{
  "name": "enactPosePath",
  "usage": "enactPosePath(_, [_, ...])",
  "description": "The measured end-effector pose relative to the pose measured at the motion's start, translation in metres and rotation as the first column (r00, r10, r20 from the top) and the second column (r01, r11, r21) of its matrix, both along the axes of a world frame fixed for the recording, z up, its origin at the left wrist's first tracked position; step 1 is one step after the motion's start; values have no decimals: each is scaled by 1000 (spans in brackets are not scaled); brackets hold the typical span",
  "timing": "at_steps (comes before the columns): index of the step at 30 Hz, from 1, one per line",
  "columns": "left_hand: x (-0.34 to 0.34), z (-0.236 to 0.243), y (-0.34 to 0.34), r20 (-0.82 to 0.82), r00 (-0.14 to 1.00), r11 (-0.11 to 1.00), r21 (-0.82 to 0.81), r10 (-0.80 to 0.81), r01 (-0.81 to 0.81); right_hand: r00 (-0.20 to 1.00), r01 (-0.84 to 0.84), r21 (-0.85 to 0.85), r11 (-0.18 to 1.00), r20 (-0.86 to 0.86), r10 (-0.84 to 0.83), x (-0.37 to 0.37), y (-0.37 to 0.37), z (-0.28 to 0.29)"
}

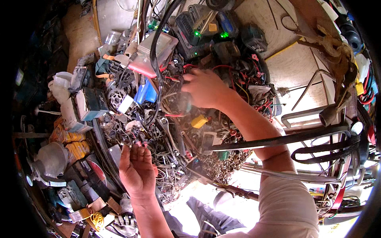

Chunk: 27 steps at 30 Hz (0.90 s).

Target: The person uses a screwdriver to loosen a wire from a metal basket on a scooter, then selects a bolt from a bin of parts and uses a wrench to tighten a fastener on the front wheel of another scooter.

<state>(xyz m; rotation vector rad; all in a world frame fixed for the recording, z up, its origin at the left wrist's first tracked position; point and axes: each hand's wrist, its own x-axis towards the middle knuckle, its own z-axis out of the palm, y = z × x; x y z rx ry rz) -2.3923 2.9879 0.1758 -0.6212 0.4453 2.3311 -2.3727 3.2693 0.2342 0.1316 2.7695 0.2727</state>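
Palm up at the lower left of the pile, my left hand [137, 171] has its fingers curled together. Something small may be pinched at the fingertips, beside reddish and metal bits, but it is too small to name. My right hand [205, 88] reaches far over the heap, fingers bent and apart among dark and red wires [226, 68]. Nothing shows in its grip, though the fingertips are partly hidden. Below its wrist sits a small yellow block [199, 121]. A combination wrench [164, 125] lies in the clutter between my hands.
Battery chargers [198, 29] with green lights stand at the back. A clear, red-edged plastic box [154, 51] and a blue piece [145, 93] lie left of my right hand. A black cable [154, 59] hangs in front. A dark metal bar [278, 141] crosses over my right forearm.
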Motion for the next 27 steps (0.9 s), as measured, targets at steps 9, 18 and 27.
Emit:
enactPosePath(9, [3, 0, 2, 8, 1000, 1000, 9, -3, 3, 989, -70, -123, 990, -138, 53, 16, 17, -7])
enactPosePath(18, [2, 1, 2, -7, 1000, 1000, 2, 18, -18, 997, -19, -208, 978, -74, 3, -1, -14, 31])
enactPosePath(27, [4, -1, 8, -6, 999, 999, -3, 50, -50, 933, -195, 9, 981, -307, 188, 8, 5, -15])
